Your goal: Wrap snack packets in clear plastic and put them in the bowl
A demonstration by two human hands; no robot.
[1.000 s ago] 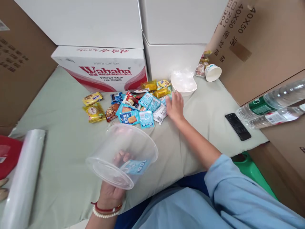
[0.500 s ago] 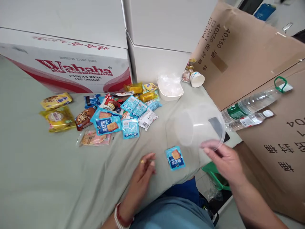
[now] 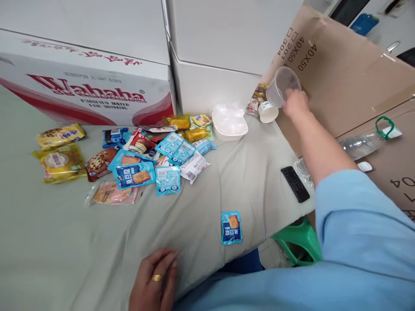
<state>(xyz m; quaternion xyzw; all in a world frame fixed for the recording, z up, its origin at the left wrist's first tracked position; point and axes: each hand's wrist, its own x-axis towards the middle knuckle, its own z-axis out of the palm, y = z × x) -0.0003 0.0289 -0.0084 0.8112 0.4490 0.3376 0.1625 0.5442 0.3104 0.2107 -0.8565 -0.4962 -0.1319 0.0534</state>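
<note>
My right hand (image 3: 295, 103) is stretched far out to the back right and grips a clear plastic tub (image 3: 281, 86), held tilted in the air just above a white paper cup (image 3: 268, 111). My left hand (image 3: 155, 283) lies flat on the grey-green cloth (image 3: 246, 172) at the near edge, fingers together, holding nothing. A single blue snack packet (image 3: 231, 227) lies on the cloth between my hands. A heap of snack packets (image 3: 142, 155) in blue, yellow and brown sits at the left middle.
A white tray with clear plastic (image 3: 229, 123) stands behind the heap. A Wahaha carton (image 3: 87, 88) and white boxes (image 3: 223, 39) line the back. Brown cardboard (image 3: 343, 73) rises on the right, with a water bottle (image 3: 363, 144), a black phone (image 3: 295, 183) and a green stool (image 3: 300, 242).
My right hand has carried the clear tub from near the front edge up and back to the paper cup. My left hand has drawn back toward me.
</note>
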